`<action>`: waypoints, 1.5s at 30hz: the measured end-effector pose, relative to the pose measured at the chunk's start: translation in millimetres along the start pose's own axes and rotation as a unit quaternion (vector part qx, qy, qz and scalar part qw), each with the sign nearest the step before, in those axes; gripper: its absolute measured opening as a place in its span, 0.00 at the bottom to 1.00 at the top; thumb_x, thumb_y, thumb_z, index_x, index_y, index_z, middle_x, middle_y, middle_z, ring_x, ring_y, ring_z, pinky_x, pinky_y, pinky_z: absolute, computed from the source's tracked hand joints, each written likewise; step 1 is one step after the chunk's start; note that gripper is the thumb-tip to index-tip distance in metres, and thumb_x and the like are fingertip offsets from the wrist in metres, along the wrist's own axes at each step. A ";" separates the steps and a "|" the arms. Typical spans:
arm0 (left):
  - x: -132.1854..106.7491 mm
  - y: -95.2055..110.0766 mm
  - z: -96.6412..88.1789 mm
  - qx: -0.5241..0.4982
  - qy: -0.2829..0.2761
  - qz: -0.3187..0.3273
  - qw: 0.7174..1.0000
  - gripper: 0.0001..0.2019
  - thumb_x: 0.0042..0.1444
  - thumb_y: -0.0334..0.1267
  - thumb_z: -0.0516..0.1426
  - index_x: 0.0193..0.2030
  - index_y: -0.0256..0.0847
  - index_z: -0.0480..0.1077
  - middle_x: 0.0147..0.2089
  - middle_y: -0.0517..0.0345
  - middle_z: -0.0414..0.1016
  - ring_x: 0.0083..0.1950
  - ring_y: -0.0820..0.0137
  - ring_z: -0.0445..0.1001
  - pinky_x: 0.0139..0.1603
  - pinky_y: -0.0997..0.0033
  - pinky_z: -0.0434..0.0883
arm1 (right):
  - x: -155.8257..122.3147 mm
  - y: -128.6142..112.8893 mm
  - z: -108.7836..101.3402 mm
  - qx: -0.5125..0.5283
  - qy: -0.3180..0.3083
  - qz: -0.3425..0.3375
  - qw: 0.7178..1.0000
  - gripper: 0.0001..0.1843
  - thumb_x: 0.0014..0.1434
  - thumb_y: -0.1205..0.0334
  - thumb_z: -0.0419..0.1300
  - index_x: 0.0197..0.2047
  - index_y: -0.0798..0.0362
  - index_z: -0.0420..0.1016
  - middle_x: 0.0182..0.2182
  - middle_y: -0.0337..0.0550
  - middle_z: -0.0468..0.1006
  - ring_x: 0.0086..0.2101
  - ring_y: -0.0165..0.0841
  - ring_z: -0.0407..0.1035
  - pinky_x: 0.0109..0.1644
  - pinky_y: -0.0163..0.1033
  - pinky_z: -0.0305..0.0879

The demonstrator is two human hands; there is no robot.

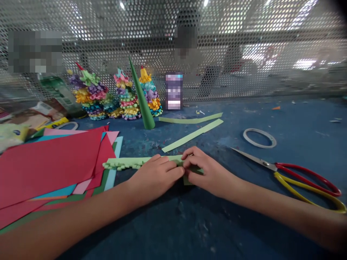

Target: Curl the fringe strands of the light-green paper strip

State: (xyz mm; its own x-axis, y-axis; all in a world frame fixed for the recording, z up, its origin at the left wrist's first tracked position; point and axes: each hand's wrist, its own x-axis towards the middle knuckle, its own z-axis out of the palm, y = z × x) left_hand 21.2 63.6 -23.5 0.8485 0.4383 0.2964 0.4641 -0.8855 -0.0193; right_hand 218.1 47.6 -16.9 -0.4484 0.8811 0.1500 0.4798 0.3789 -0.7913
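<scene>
The left hand (pixel 154 179) and right hand (pixel 210 172) meet fingertip to fingertip, both pinching a light green paper strip (pixel 141 161) flat on the blue desk (pixel 195 224), its fringed end reaching left; open red-and-yellow-handled scissors (pixel 260 160) lie just right

L forearm (pixel 67 225) & R forearm (pixel 292 213) bare, hands (pixel 154 179) too; slim fingers (pixel 169 166).

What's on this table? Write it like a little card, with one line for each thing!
left hand: holding a fringed green paper strip
right hand: pinching the same strip
right side: scissors with red and yellow handles, roll of tape
left side: stack of colored paper
back: green paper cone, curly paper trees
</scene>
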 end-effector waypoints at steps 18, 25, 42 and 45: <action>-0.2 0.7 1.1 -0.012 0.014 0.001 1.000 0.06 0.63 0.36 0.48 0.38 0.40 0.64 0.34 0.61 0.71 0.35 0.70 0.67 0.34 0.68 0.55 | 2.7 -0.2 0.2 0.022 -0.044 0.059 0.997 0.07 0.50 0.71 0.55 0.23 0.54 0.63 0.38 0.42 0.65 0.40 0.33 0.64 0.44 0.40 0.64; 2.2 1.9 -2.3 0.018 -0.008 0.004 1.000 0.06 0.62 0.36 0.49 0.37 0.40 0.66 0.36 0.59 0.72 0.37 0.69 0.67 0.34 0.68 0.56 | 4.7 -8.5 2.0 -0.114 -0.027 0.095 0.989 0.08 0.50 0.70 0.56 0.22 0.54 0.62 0.37 0.43 0.68 0.41 0.39 0.62 0.48 0.53 0.56; 3.8 -4.1 -0.8 -0.075 -0.032 -0.066 0.994 0.04 0.60 0.36 0.52 0.38 0.41 0.67 0.36 0.61 0.72 0.39 0.70 0.68 0.35 0.69 0.58 | -10.2 2.6 -0.7 -0.247 0.077 -0.154 0.954 0.03 0.57 0.65 0.55 0.34 0.51 0.70 0.44 0.45 0.71 0.45 0.40 0.61 0.48 0.46 0.52; 3.9 -4.0 -0.8 -0.075 -0.032 -0.059 0.995 0.05 0.60 0.36 0.51 0.38 0.40 0.67 0.37 0.61 0.72 0.39 0.71 0.69 0.35 0.69 0.57 | -7.4 4.9 -1.6 -0.217 0.053 -0.141 0.964 0.02 0.56 0.64 0.56 0.33 0.51 0.70 0.44 0.43 0.71 0.44 0.38 0.61 0.47 0.45 0.52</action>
State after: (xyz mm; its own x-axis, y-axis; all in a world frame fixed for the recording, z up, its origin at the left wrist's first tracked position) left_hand 22.5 68.7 -21.5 0.8071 0.5452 0.2266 0.5227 -0.8383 0.1553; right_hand 225.0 43.5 -20.9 -0.5392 0.7408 0.4006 0.6309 0.6704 -0.3905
